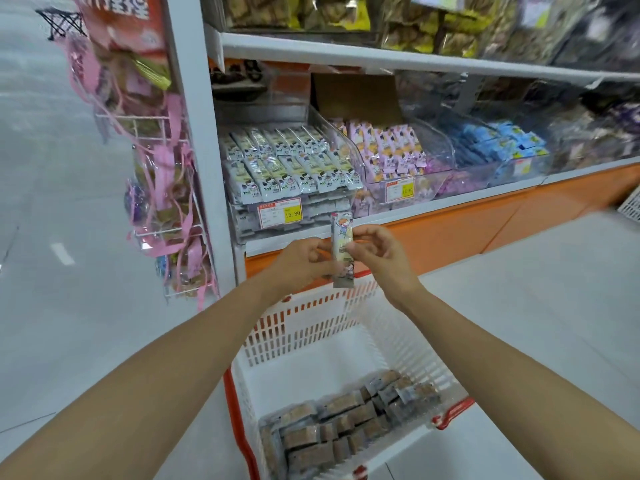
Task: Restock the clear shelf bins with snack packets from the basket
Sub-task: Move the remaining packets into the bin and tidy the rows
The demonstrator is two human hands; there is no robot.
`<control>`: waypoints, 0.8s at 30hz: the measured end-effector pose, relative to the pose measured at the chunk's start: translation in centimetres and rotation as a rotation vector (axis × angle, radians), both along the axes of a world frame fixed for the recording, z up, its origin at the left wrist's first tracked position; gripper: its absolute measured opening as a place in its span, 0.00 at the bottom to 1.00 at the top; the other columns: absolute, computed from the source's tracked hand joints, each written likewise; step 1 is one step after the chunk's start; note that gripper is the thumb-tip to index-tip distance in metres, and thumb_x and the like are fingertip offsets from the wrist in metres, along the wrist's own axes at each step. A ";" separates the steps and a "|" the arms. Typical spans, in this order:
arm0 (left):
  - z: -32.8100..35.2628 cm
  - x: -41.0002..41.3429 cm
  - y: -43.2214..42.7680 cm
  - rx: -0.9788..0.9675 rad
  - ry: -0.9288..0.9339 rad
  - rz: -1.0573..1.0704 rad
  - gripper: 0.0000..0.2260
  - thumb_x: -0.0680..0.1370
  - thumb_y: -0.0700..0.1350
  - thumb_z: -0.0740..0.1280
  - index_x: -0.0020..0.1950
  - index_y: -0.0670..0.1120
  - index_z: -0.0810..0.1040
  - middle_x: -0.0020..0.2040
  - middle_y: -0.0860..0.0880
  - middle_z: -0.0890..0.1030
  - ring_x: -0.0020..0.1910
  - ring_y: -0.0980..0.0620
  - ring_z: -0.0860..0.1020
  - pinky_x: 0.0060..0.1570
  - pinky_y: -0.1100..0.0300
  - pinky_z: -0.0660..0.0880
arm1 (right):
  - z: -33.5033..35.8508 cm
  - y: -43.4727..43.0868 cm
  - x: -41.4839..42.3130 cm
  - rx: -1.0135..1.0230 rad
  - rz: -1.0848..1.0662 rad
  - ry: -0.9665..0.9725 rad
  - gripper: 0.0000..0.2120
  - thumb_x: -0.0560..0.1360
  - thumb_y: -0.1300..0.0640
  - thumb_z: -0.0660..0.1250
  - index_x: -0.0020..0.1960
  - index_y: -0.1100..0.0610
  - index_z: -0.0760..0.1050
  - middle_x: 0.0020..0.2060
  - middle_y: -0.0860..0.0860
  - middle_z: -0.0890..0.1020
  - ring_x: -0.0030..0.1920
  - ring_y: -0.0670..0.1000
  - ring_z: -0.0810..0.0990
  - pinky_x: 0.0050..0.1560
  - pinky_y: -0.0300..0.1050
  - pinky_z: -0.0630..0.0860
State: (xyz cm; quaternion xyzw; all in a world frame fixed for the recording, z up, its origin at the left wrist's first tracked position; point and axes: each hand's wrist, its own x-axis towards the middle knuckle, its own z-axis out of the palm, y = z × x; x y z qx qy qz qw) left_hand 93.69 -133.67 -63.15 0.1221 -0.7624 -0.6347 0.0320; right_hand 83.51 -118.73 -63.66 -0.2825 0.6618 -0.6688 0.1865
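A long white snack packet [342, 237] with a cartoon figure stands upright between my two hands, just in front of the shelf edge. My left hand [304, 259] pinches its left side and my right hand [377, 254] pinches its right side. Below them sits a white and orange basket [311, 327] with several brown snack packets [343, 420] lying in its near end. Behind the held packet a clear shelf bin [242, 216] holds rows of matching white packets [287, 161]. To its right a clear bin of pink packets [388, 150] adjoins a clear bin of blue packets [498, 143].
A wire rack [162, 161] of pink-ribboned bags hangs on the shelf's left end. An upper shelf [381, 57] carries yellow and dark bags. An orange base panel [485, 223] runs under the bins. Pale floor tiles [52, 202] lie on the left and right.
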 end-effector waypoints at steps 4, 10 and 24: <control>1.2 0.0 -0.1 0.059 0.013 0.060 0.16 0.83 0.51 0.61 0.53 0.38 0.77 0.44 0.43 0.86 0.45 0.43 0.84 0.48 0.54 0.79 | 1.2 -0.2 0.4 -0.001 0.072 0.041 0.10 0.76 0.69 0.67 0.53 0.58 0.77 0.44 0.51 0.83 0.43 0.44 0.81 0.47 0.39 0.77; 2.9 -0.5 -0.1 0.081 0.088 0.269 0.17 0.82 0.49 0.62 0.53 0.34 0.76 0.41 0.40 0.85 0.40 0.43 0.84 0.40 0.57 0.80 | 2.1 -0.3 0.6 0.103 0.116 0.255 0.21 0.75 0.60 0.72 0.66 0.49 0.74 0.51 0.50 0.75 0.51 0.47 0.75 0.48 0.42 0.78; 5.8 -2.2 -7.1 -1.291 0.195 0.364 0.21 0.81 0.53 0.59 0.73 0.49 0.70 0.75 0.45 0.67 0.76 0.45 0.60 0.74 0.46 0.52 | 8.0 -5.2 -5.6 0.241 -0.270 0.566 0.10 0.75 0.55 0.71 0.55 0.50 0.75 0.45 0.45 0.78 0.44 0.49 0.79 0.46 0.53 0.80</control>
